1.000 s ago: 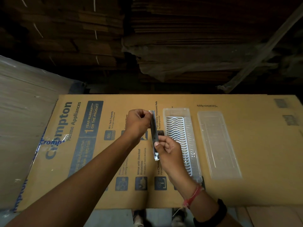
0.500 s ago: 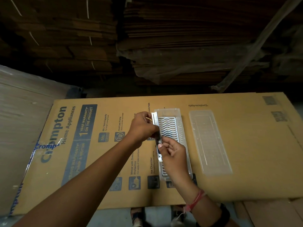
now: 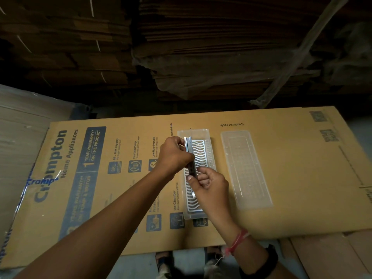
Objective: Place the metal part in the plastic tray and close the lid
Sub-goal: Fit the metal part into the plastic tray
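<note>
A long, narrow metal part point(image 3: 190, 154) stands on edge over the left side of the clear plastic tray point(image 3: 209, 141). My left hand point(image 3: 174, 156) grips its far half. My right hand point(image 3: 209, 185) pinches its near end. The tray has a white wavy-ribbed insert point(image 3: 200, 154) and lies on a flat cardboard box. Its clear lid point(image 3: 246, 170) lies flat on the cardboard just right of the tray, apart from it. My hands hide the middle of the tray.
The work surface is a large flattened printed cardboard box point(image 3: 291, 178). Tall stacks of flattened cartons point(image 3: 201, 47) rise behind it. More wrapped cardboard point(image 3: 24, 137) lies to the left. My sandalled feet point(image 3: 187, 262) show below the near edge.
Both hands have carried the metal part to the right, from beside the tray's left edge to over the tray. The lid has not moved.
</note>
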Motion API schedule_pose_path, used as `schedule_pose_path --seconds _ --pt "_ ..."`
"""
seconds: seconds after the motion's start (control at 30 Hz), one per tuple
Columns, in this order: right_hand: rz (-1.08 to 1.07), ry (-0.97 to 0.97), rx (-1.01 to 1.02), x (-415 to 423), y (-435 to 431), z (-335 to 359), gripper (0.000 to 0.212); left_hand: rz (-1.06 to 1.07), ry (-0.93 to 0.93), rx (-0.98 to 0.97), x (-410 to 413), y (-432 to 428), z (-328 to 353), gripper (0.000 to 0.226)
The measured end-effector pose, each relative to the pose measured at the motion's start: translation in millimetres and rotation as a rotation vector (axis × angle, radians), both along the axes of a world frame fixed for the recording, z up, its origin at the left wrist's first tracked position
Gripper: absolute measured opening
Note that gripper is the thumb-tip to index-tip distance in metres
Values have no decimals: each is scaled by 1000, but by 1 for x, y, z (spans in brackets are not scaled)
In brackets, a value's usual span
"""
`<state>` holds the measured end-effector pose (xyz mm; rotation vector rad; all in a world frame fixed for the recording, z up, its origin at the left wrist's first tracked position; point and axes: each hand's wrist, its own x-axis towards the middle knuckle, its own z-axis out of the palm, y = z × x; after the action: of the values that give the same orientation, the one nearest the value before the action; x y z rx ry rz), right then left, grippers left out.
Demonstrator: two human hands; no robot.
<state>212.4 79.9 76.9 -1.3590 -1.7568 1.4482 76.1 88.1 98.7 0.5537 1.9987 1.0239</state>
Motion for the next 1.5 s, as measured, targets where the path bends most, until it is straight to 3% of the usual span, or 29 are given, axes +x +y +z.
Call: schedule_pose_path --seconds 0.13,0.23,0.4,0.5,0.67,1.03,1.3,1.4,1.5 --pt "85 -236 250 -4 8 -1 26 -31 60 -28 7 5 -5 28" --pt "131 -365 307 -8 15 -2 23 -50 79 -41 9 9 -9 24" --pt "149 -478 276 -16 25 -9 19 -99 34 -45 8 14 -22 25" --pt "159 -577 222 -21 32 -14 13 -99 5 -74 7 16 -33 51" --pt "248 -707 183 -28 37 -19 8 -103 138 -35 0 12 -45 53" --pt "325 -734 195 -38 40 -45 22 -143 279 62 -10 9 -54 45" --pt "336 -754 209 -37 39 -39 16 -141 274 79 -12 10 -61 43" --pt "325 -714 328 -30 41 -22 21 -144 280 83 -12 11 -61 42" --pt "182 -562 506 -13 59 -9 25 -143 266 85 -13 11 -59 40"
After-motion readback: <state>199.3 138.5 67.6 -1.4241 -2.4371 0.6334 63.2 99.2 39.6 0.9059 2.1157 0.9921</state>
